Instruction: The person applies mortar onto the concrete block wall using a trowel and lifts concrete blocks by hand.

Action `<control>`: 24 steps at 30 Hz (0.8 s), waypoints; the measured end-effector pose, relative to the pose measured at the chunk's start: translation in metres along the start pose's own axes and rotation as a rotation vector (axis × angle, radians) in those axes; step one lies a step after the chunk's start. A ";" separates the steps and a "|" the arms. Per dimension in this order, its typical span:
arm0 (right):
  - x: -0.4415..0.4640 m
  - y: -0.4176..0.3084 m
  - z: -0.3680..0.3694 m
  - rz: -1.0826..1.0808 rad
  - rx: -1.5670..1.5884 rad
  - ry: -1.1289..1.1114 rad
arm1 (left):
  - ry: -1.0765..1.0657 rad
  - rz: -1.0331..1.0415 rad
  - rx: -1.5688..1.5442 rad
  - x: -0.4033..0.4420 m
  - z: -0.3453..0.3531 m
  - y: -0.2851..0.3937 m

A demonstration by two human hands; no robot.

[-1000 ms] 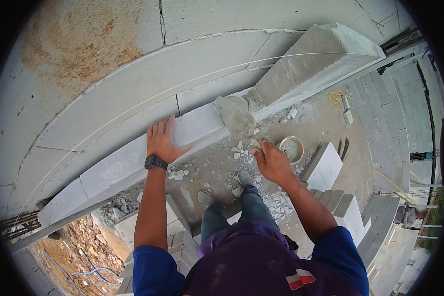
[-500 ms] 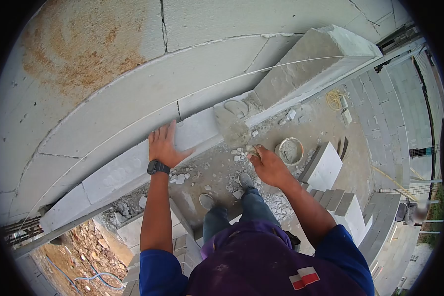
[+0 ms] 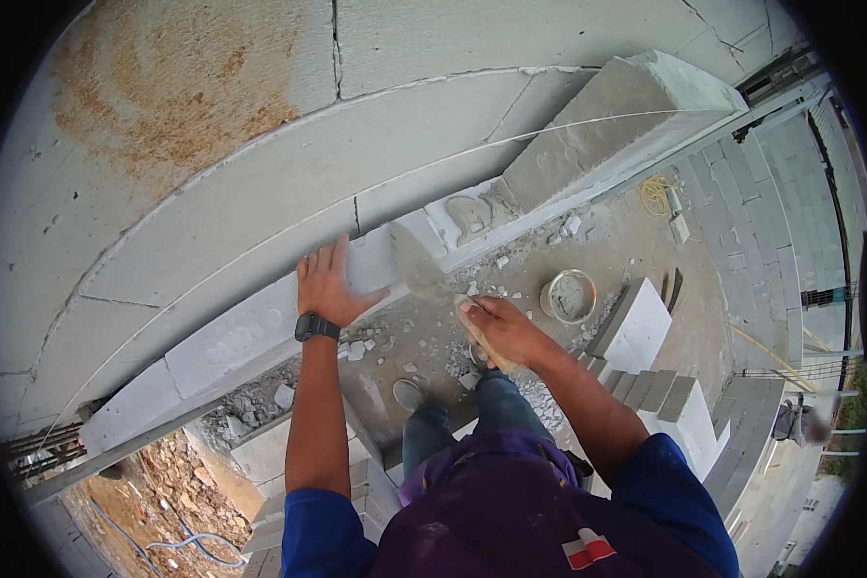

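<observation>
My left hand (image 3: 332,289), with a black watch at the wrist, lies with fingers spread on the top of a pale block course (image 3: 231,337). In my right hand (image 3: 501,332) is the wooden handle of a trowel (image 3: 417,260), whose mortar-smeared blade is over the block's top, right of my left hand. A patch of wet mortar (image 3: 470,214) lies on the course between the blade and a large upright block (image 3: 597,135). A thin string (image 3: 395,178) runs along the wall above the course.
On the floor at right is a bucket of mortar (image 3: 568,296), near a white block (image 3: 634,326). Rubble lies about my feet. More stacked blocks (image 3: 669,400) stand at lower right, and a coil of yellow cord (image 3: 655,196) lies farther off. A person (image 3: 798,422) is at far right.
The trowel has moved left, off the mortar patch and onto the block beside my left hand, and its handle now shows. My left hand has stayed on the block.
</observation>
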State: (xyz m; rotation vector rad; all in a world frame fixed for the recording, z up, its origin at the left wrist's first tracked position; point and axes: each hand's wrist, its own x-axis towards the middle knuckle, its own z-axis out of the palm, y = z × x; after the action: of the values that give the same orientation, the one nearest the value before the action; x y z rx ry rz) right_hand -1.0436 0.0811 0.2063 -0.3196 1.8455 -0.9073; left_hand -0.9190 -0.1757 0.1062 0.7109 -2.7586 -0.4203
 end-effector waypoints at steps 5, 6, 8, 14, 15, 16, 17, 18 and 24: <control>-0.006 -0.001 -0.005 0.058 0.048 -0.014 | -0.003 0.002 -0.012 -0.001 0.004 -0.003; -0.009 0.006 -0.005 0.047 0.039 0.015 | 0.005 0.006 0.003 -0.005 0.004 -0.002; -0.006 0.014 -0.011 0.009 0.011 0.080 | 0.042 0.016 0.033 -0.002 0.003 -0.001; 0.005 0.020 -0.027 0.000 0.081 0.165 | -0.051 -0.026 0.008 0.000 0.000 0.002; -0.002 0.010 -0.027 0.065 0.130 0.117 | -0.057 -0.026 -0.001 0.004 -0.001 0.002; -0.007 0.000 -0.027 0.054 0.096 0.063 | -0.063 -0.034 -0.013 0.006 -0.002 0.002; -0.012 -0.004 -0.021 0.054 0.073 0.007 | -0.085 -0.041 -0.023 0.001 -0.001 0.002; -0.016 -0.005 -0.017 0.052 0.054 -0.044 | -0.061 -0.031 -0.005 -0.001 0.000 0.001; -0.016 0.007 -0.022 -0.212 -0.307 0.126 | -0.020 0.002 -0.008 -0.003 0.005 0.001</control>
State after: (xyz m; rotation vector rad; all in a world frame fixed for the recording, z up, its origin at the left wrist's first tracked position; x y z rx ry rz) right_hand -1.0543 0.1055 0.2167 -0.6721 2.0997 -0.7977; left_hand -0.9184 -0.1726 0.1014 0.7054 -2.7748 -0.4406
